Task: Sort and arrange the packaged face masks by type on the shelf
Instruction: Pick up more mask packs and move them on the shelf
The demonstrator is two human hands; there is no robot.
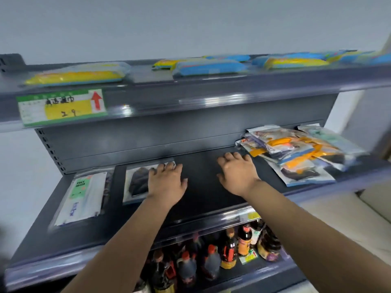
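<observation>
"FACE MASK" pack (81, 198), left hand (167, 181) on black-mask pack (137, 182)

Both bare forearms reach up toward twelve o'clock. The left hand (166, 179) lies palm down, fingers spread and relaxed. At its three o'clock, the right hand (237, 171) lies likewise, fingers loosely extended.

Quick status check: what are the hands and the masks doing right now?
Left hand open, resting on black mask pack. Right hand open, beside unsorted pile. White mask pack lies far left. Nothing in the way.
</observation>
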